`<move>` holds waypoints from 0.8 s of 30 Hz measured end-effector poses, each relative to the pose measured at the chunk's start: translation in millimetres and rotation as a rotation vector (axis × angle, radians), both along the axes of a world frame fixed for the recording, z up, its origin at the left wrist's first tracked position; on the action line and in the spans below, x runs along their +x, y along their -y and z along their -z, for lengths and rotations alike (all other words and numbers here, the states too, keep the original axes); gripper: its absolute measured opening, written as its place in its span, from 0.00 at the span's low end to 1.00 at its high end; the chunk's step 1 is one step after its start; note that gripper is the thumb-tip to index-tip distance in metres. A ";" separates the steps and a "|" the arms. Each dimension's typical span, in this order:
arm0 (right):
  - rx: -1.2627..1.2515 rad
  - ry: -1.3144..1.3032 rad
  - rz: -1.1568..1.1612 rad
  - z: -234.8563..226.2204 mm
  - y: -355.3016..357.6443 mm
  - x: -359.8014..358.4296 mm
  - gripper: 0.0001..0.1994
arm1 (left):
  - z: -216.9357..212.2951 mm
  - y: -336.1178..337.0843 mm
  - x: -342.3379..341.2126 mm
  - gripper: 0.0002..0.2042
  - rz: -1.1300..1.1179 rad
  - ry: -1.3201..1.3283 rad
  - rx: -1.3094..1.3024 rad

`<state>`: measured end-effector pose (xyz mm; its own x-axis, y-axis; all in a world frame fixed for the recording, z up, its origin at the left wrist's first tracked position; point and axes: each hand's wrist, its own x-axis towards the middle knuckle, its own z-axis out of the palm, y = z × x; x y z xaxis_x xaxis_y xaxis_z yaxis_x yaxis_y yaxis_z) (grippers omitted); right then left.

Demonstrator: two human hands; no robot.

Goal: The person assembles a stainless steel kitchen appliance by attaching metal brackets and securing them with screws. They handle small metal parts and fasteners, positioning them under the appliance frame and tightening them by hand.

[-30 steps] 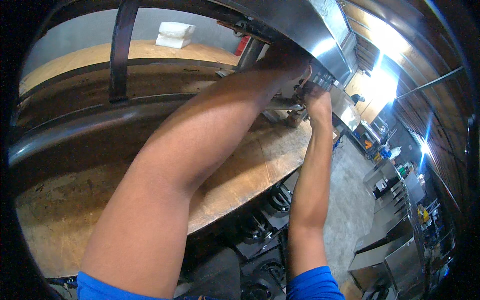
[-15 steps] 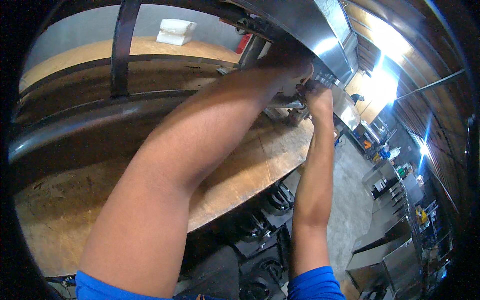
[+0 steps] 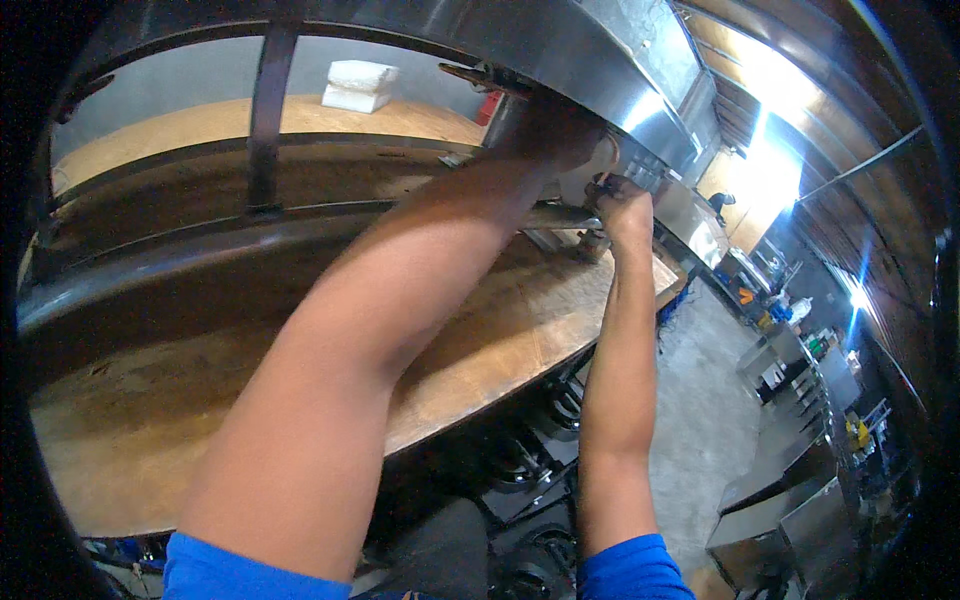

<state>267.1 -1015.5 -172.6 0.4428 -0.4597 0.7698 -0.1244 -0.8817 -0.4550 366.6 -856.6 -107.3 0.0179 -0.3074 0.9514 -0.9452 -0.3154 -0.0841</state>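
A steel frame with round tubes [image 3: 150,265] and a broad shiny metal panel [image 3: 560,50] rests over a wooden workbench [image 3: 500,350]. My left arm reaches in beneath the panel, and my left hand [image 3: 575,145] lies in deep shadow there, its fingers mostly hidden. Close beside it, my right hand [image 3: 628,207] is closed near the panel's underside. Something small and dark sits at its fingers, too unclear to name. Just below my right hand, a metal tube [image 3: 562,216] of the frame ends near a small metal fitting [image 3: 594,243] on the bench.
White foam blocks [image 3: 359,86] lie on a wooden surface behind the frame. Black round parts [image 3: 520,460] stand below the bench edge. To the right are a concrete floor [image 3: 700,370], metal cabinets [image 3: 780,530] and cluttered shelves. A person [image 3: 720,203] is far off.
The frame and panel sit slightly lower in the view. My right hand has shifted a little down and left relative to the panel edge; my left hand stays beneath the panel.
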 end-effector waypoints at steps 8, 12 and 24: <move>-0.020 0.127 -0.277 20.6 37.2 21.3 0.15 | 24.2 -23.6 -28.8 0.18 0.093 0.047 0.064; 0.274 0.220 -0.757 26.5 67.9 33.7 0.14 | 48.0 -30.8 -36.2 0.18 0.192 0.038 0.088; 0.068 0.149 -0.425 23.4 82.5 53.5 0.13 | 21.0 -212.4 -134.4 0.07 0.032 0.399 0.606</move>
